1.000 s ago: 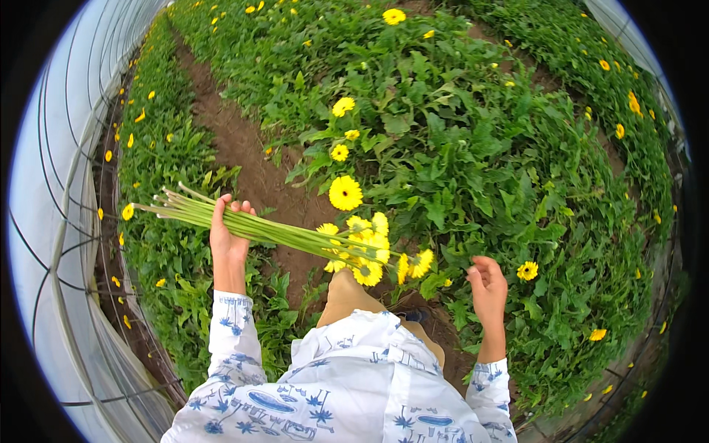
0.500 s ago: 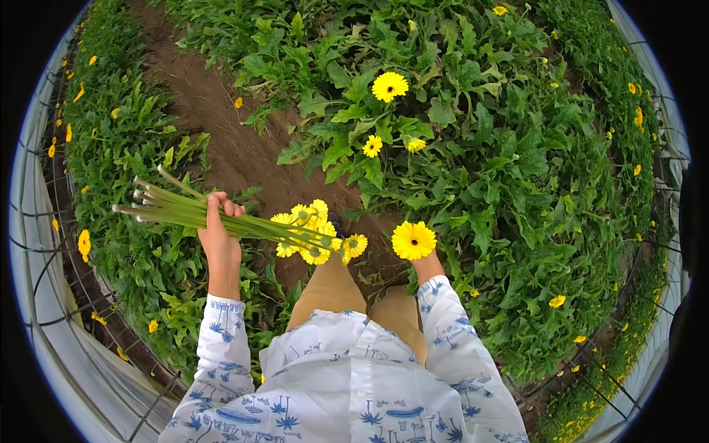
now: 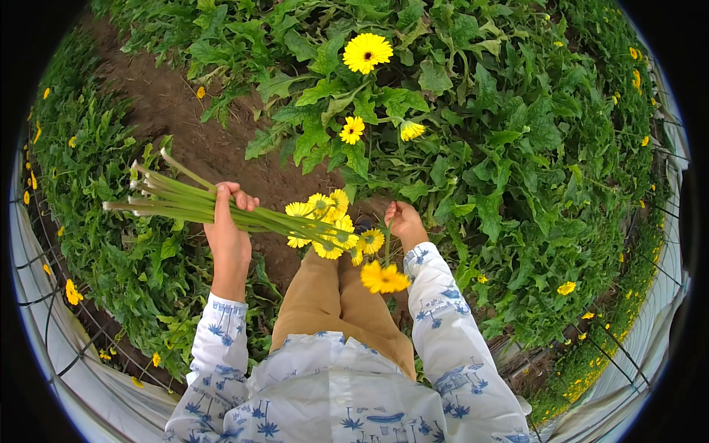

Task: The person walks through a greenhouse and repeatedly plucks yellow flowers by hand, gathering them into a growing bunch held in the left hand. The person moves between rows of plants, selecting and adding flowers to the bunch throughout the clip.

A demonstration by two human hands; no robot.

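My left hand is closed around a bunch of cut yellow gerbera daisies. Their green stems lie sideways, with pale cut ends pointing left and the blooms hanging over my legs. Close to these blooms, my right hand pinches the stem of one single gerbera daisy. That flower tips down toward me, its dark-centred head just right of the bunch and apart from my left hand. Ahead of my hands, a large open yellow gerbera, a smaller one and a half-closed one grow among the leaves.
Dense green leafy plants fill the bed ahead and to the right. Another planted row runs along the left, beyond a brown dirt path. Dark support netting and pale plastic sheeting edge the beds.
My right hand, earlier hidden behind the single flower's head, now shows above it, with the flower swung down and left. The left hand's bunch has shifted slightly right, and the view has moved forward.
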